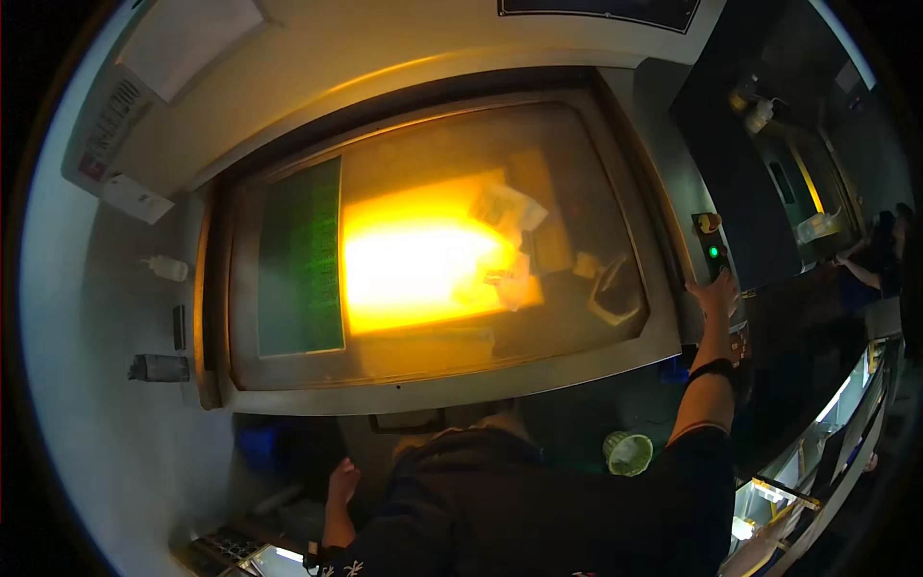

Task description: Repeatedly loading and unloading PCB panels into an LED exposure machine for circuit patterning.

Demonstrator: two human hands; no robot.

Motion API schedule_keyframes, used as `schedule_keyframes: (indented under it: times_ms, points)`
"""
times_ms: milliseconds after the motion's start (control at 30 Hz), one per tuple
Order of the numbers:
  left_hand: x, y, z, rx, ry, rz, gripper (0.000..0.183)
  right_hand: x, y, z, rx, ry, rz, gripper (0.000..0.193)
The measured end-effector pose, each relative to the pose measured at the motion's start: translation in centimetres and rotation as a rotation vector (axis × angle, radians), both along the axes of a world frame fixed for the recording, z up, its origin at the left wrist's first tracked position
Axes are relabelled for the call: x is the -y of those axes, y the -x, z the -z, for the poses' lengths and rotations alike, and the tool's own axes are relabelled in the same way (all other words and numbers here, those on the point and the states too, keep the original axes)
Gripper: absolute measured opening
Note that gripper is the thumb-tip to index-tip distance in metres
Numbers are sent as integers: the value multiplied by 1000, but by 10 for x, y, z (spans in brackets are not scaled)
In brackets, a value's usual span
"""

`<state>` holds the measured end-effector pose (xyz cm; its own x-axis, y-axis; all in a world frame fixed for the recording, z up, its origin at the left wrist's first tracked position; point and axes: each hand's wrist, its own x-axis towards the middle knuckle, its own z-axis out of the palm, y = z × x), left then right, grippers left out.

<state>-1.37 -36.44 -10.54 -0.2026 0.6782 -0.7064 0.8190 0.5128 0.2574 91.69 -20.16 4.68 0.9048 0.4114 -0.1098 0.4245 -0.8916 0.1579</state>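
My right hand (714,292) reaches to a small control panel (712,240) at the right edge of the machine, thumb and fingers apart, fingertips at the panel's lower end. A green light glows on this panel, below a round yellowish knob (710,223). My left hand (344,479) hangs low beside my body with its fingers curled in; nothing shows in it. Before me lies a wide exposure table (317,399) with a clear cover, lit bright yellow from below. A dark green sheet (300,260) lies at its left end, and pale crumpled scraps (510,207) lie right of the glare.
A green waste basket (628,453) stands on the floor by my right side. Left of the table are a white bottle (168,268) and a small dark box (159,368). A dark panel (740,163) rises at the right. Another person (870,264) is at the far right.
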Motion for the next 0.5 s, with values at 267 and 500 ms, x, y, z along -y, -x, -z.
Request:
schedule_keyframes:
  times_ms: [267,500]
  points:
    - [-157,-15,-67,72,-661,164,30,-41,147,56,27,-473,-451,49]
    - [-252,77,-31,106,-661,190,35,-17,470,142,-465,-820,-738,64]
